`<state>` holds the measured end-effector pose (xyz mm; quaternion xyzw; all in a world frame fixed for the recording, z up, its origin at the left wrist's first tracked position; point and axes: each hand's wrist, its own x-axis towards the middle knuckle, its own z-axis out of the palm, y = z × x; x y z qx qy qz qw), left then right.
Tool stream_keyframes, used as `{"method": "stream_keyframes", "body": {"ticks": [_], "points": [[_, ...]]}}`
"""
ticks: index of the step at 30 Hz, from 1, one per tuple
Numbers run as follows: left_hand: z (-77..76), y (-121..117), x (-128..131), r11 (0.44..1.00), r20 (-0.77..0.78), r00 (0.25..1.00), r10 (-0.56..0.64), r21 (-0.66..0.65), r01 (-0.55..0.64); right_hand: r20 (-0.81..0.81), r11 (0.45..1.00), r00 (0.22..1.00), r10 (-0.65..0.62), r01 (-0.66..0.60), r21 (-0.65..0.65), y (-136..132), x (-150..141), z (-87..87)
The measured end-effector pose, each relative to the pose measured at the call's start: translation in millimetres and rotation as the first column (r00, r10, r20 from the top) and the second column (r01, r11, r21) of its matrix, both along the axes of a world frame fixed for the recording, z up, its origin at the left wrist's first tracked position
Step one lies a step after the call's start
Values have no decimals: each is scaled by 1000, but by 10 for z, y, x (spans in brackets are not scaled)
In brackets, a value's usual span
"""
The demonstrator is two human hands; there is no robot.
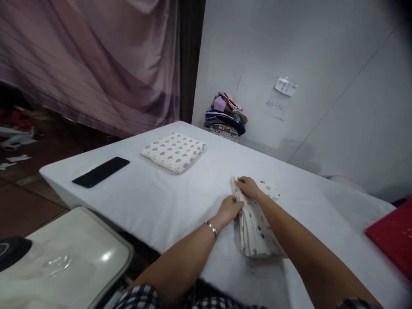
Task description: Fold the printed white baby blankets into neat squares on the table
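Observation:
A folded white cloth with small dark and grey prints [257, 227] lies on the white-covered table [193, 201] in front of me, in several layers. My left hand [230, 208], with a silver bracelet at its wrist, pinches the cloth's left edge between thumb and fingers. Just beyond it, my right hand [249, 187] grips the same edge near the far corner. My right forearm hides part of the cloth. Farther off to the left, another folded white cloth with grey prints [175, 151] rests flat, apart from both hands.
A black flat slab [101, 171] lies near the table's left edge. Folded clothes [225, 116] are stacked beyond the far edge by the wall. Something red [391, 236] sits at the right. A cream-coloured machine top [74, 253] stands at lower left, and a pink curtain [128, 64] hangs behind.

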<state>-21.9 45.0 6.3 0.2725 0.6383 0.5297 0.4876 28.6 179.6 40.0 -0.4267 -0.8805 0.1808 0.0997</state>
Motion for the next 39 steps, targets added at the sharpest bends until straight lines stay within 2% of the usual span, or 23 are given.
{"method": "stream_keyframes", "body": {"ticks": [4, 7, 9, 12, 14, 17, 19, 21, 23, 26, 28, 30, 33, 37, 39], "points": [[-4, -9, -15, 1000, 24, 999, -22, 22, 22, -50, 1000, 999, -16, 16, 14, 55, 381, 78], [-9, -8, -26, 1000, 34, 999, -28, 15, 27, -40, 988, 992, -118, 122, 94, 166, 848, 116], [-1, -8, -28, 999, 24, 999, -32, 8, 32, 22, 968, 974, -225, 221, 122, 243, 1175, 93], [33, -12, -26, 1000, 20, 999, -28, -14, 28, 155, 927, 914, -375, 370, 63, 309, 1549, -5], [65, -19, -30, 1000, 26, 999, -24, -19, 24, 154, 911, 900, -408, 413, -4, 301, 1679, -81], [129, -46, -49, 1000, 61, 998, -1, -30, 3, 47, 906, 908, -417, 419, -62, 249, 1714, -137], [185, -77, -51, 998, 102, 994, 26, -55, -20, -2, 903, 907, -422, 420, -90, 243, 1677, -95], [245, -111, -8, 998, 171, 985, 26, -66, -14, -26, 909, 913, -408, 403, -109, 301, 1628, 33], [295, -127, 113, 999, 290, 957, -9, -41, 22, -44, 932, 933, -358, 354, -84, 431, 1582, 231], [313, -77, 440, 999, 489, 871, -49, 32, 38, -52, 976, 976, -213, 214, 25, 697, 1521, 530], [281, -6, 682, 999, 550, 835, -21, 32, 4, -2, 981, 985, -173, 172, 88, 842, 1473, 625], [232, 52, 863, 1000, 574, 819, 13, 6, -21, 41, 977, 982, -182, 176, 124, 900, 1409, 597], [174, 41, 939, 1000, 566, 824, -10, 6, 9, 18, 982, 990, -137, 134, 132, 789, 1308, 386], [167, -126, 746, 994, 537, 837, -108, 41, 102, -59, 994, 998, -20, 26, 106, 375, 1257, 80], [178, -197, 585, 997, 540, 837, -81, 38, 71, -141, 996, 988, 58, -48, 75, 133, 1278, 0]]}}
